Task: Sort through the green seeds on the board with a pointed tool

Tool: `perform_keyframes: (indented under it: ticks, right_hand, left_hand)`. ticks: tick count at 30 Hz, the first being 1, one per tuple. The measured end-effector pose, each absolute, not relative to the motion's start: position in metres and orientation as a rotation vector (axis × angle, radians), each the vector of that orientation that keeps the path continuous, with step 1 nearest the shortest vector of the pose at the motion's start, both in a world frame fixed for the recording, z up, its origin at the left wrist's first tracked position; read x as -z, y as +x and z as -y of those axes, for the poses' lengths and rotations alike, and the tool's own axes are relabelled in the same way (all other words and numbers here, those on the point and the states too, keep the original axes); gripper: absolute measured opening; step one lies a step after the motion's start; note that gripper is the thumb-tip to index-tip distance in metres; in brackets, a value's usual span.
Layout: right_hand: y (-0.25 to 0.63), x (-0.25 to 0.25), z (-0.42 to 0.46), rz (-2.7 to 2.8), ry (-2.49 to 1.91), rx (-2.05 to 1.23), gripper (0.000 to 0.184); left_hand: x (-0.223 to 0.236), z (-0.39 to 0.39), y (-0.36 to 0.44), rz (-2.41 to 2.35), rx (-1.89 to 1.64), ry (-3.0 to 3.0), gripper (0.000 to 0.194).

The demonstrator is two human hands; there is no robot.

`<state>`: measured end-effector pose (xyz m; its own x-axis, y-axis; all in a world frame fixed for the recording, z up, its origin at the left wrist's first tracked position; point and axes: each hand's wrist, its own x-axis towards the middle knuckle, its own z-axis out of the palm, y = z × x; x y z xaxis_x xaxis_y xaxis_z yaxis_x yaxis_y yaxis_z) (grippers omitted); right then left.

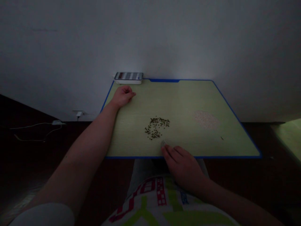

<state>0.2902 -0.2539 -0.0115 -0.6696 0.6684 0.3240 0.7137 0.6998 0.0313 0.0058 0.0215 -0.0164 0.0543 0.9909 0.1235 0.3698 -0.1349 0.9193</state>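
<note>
My left hand (123, 96) rests on the board at its far left, fingers curled in and nothing seen in them. At the near edge, my right hand (181, 161) pinches a small pale, shiny object (164, 143) at the fingertips; its kind is too dim to make out. Just beyond it, small dark beans or seeds (154, 133) lie loosely scattered in a curved patch. Farther right is a thin spread of pale grains (206, 120), like rice. A small dark sliver (222, 138) lies near those grains.
The pale green folding table (183, 97) has a blue rim and stands against a grey wall (164, 37). A phone (129, 75) lies on a white box (129, 81) at the back left corner. A plug (80, 114) and white cables (56, 123) are at left.
</note>
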Motion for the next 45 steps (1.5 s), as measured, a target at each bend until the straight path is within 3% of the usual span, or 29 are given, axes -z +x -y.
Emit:
perform_keyframes:
  ticks: [7, 22, 34, 45]
  right_hand:
    - [0.265, 0.01, 0.25, 2.712, -0.942, 0.125, 0.04]
    - [0.294, 0.012, 0.243, 2.612, -1.245, 0.288, 0.044]
    - [0.276, 0.013, 0.246, 2.652, -1.078, 0.213, 0.042]
    - [0.291, 0.02, 0.229, 2.642, -1.21, 0.272, 0.042]
  left_hand:
    - [0.016, -0.021, 0.007, -1.416, -1.094, 1.587, 0.023]
    - [0.012, -0.017, 0.009, -1.414, -1.099, 1.593, 0.022]
    - [0.013, -0.02, 0.008, -1.426, -1.101, 1.593, 0.024]
    - [0.016, -0.021, 0.005, -1.404, -1.098, 1.6, 0.022]
